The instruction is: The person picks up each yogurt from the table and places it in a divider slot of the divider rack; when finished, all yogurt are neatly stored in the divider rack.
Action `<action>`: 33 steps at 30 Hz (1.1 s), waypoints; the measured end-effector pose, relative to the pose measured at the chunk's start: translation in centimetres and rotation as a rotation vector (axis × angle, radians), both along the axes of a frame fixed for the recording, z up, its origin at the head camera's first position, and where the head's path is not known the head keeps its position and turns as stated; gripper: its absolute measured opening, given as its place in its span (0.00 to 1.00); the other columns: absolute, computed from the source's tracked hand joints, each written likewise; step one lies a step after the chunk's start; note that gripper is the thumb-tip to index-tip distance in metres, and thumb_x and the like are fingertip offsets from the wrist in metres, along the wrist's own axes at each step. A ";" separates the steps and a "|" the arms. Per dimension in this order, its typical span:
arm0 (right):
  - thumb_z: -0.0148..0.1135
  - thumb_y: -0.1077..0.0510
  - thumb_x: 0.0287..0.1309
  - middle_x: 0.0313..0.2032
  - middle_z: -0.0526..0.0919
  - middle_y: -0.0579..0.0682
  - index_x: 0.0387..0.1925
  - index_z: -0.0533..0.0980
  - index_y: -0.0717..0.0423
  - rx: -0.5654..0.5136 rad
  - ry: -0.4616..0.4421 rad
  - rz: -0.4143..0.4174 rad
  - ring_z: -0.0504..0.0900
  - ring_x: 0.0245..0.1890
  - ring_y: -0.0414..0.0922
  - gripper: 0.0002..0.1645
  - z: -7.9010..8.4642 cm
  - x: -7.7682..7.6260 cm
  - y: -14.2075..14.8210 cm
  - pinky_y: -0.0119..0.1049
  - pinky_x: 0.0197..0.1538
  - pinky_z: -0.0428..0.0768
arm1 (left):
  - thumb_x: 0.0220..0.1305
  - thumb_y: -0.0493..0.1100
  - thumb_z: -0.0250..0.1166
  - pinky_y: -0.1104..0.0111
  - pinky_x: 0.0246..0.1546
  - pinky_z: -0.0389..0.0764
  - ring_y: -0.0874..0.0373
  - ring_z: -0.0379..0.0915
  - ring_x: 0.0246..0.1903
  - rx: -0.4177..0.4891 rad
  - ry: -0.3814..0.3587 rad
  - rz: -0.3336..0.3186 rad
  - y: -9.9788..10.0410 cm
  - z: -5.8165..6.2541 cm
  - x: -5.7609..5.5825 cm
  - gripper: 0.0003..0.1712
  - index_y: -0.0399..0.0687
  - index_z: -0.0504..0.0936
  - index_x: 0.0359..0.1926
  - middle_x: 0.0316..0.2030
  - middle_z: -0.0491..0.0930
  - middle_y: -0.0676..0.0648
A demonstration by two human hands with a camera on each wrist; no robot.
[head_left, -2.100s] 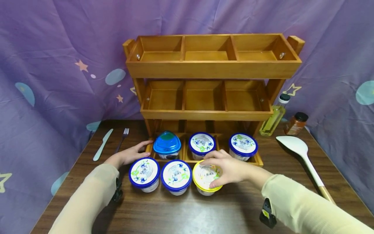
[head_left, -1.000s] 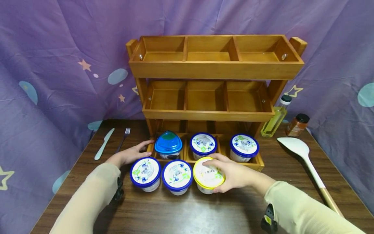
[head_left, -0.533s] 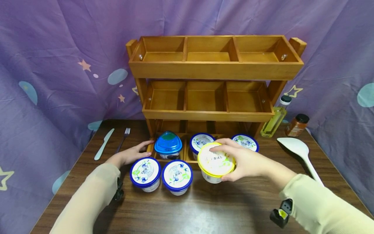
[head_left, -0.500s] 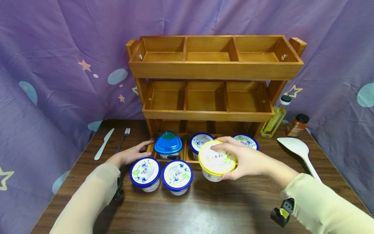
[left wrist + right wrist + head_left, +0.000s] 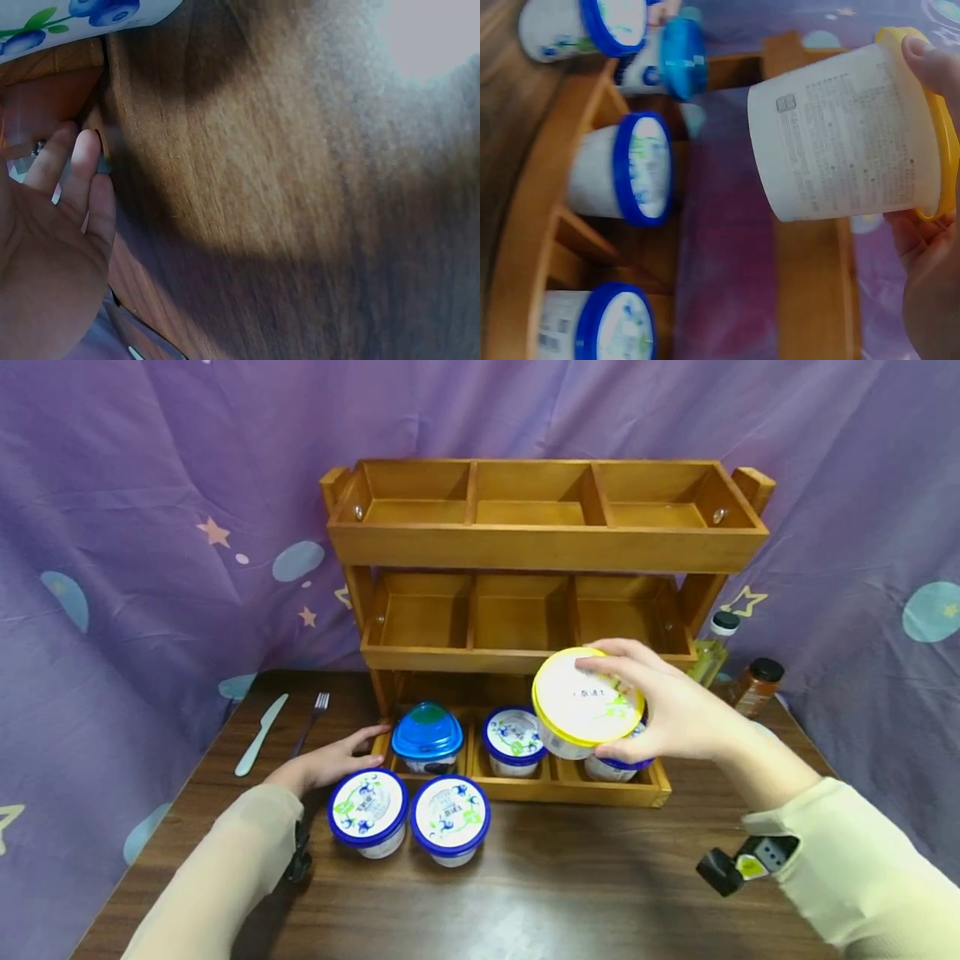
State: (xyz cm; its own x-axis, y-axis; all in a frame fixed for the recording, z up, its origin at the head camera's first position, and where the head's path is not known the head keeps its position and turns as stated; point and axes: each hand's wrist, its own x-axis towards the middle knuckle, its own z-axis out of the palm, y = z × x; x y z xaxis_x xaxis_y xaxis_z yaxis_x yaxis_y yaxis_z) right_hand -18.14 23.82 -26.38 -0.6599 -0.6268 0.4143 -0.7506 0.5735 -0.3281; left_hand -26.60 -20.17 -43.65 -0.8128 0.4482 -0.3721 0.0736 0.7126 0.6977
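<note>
My right hand [image 5: 667, 706] grips a white plastic tub with a yellow lid [image 5: 581, 697] by the lid's rim, thumb on the near side and fingers on the far side. It hangs in front of the middle tier's right end, and its printed side [image 5: 840, 135] shows in the right wrist view. Under it, a blue-lidded tub [image 5: 618, 770] in the bottom tier is partly hidden. My left hand [image 5: 327, 766] rests against the left end of the wooden rack [image 5: 525, 791], fingers fairly straight [image 5: 86, 161]. Two blue-lidded tubs, one left [image 5: 369, 806] and one right [image 5: 450, 814], stand on the table before the rack.
The bottom tier also holds a blue domed-lid container [image 5: 427, 735] and a blue-lidded tub [image 5: 514, 735]. A knife [image 5: 261, 735] and fork [image 5: 309, 724] lie left. An oil bottle [image 5: 708, 660] and a black-capped jar [image 5: 756, 687] stand right, partly hidden by the right hand and rack.
My right hand has taken hold of the yellow-lidded tub, lifted it off the table beside the two blue-lidded ones and carried it up and right. The left hand has stayed at the rack.
</note>
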 end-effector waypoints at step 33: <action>0.59 0.21 0.36 0.60 0.58 0.67 0.55 0.71 0.60 -0.253 0.463 -0.274 0.57 0.61 0.58 0.56 -0.2 -3.6 4.8 0.41 0.59 0.59 | 0.67 0.60 0.52 0.38 0.60 0.51 0.33 0.47 0.66 -0.007 -0.010 0.002 -0.2 -0.3 -0.2 0.40 0.56 0.47 0.73 0.67 0.52 0.30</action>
State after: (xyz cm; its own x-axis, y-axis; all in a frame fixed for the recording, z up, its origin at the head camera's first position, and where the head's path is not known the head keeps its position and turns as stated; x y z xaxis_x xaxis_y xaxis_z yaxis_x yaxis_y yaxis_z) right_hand -21.73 28.62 -26.54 -0.4983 -0.3036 0.8121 -0.6842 0.7130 -0.1533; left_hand -26.85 -20.33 -43.95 -0.8100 0.4437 -0.3835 0.0646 0.7175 0.6936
